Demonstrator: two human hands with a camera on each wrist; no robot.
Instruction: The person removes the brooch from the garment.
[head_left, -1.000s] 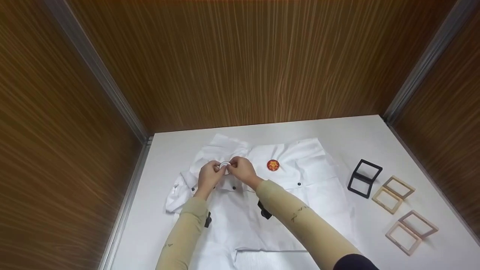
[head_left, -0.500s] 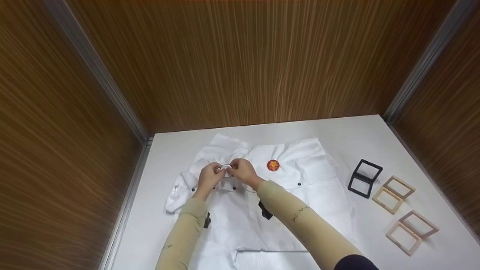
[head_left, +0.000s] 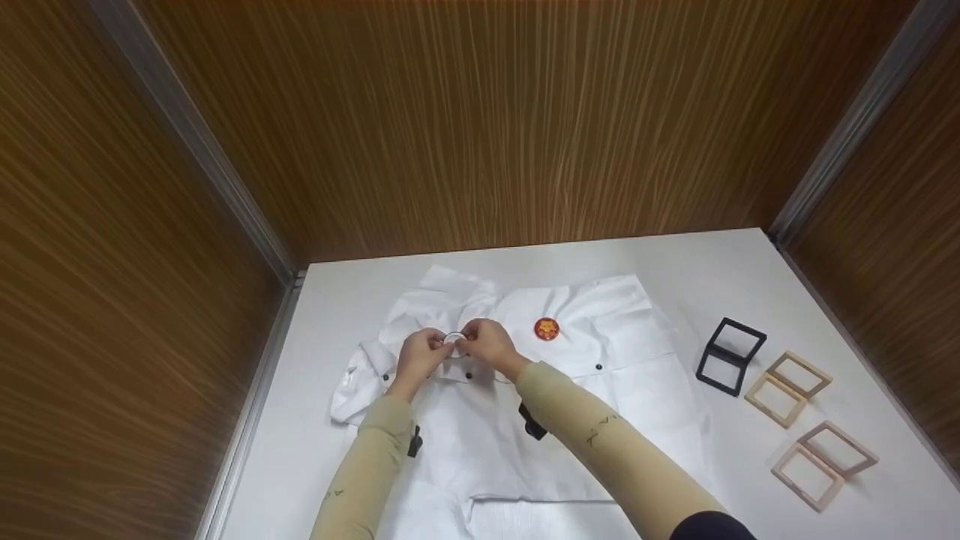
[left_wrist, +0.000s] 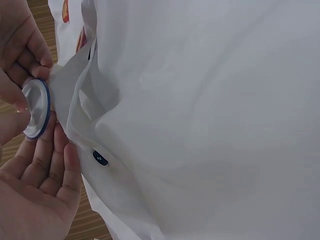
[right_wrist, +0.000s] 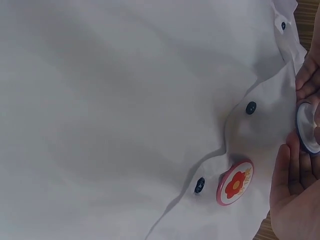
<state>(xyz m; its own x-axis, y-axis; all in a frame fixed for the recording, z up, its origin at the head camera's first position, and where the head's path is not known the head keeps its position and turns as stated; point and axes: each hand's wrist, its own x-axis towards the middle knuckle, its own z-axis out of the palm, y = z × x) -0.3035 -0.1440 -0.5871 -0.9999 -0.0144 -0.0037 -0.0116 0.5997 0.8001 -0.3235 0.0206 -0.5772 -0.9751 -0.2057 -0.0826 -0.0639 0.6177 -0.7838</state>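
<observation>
A round pin badge [head_left: 455, 345] with a pale face and blue rim is held between both hands at the upper left of the white shirt [head_left: 637, 330]. My left hand [head_left: 418, 354] pinches its left side, thumb on the badge [left_wrist: 37, 107] in the left wrist view. From the other side my right hand [head_left: 489, 346] pinches it, with fingers under the rim. Right beside the fingers, the shirt's placket [left_wrist: 75, 100] bunches up, a dark button [left_wrist: 100, 157] on it. A pink-rimmed flower badge [right_wrist: 235, 182] sits on the placket; the right arm hides it in the head view.
On the shirt right of the hands lies a red and yellow badge [head_left: 547, 329]. Three hinged frames stand folded open at the table's right: black [head_left: 731, 356], gold [head_left: 787, 388] and pink [head_left: 823, 465]. Wood-grain panels [head_left: 480, 127] rise around the white table [head_left: 705, 255].
Both hands have shifted slightly toward me with the badge, and more of its round face shows between the fingers. The shirt, the other badge and the frames stay in place.
</observation>
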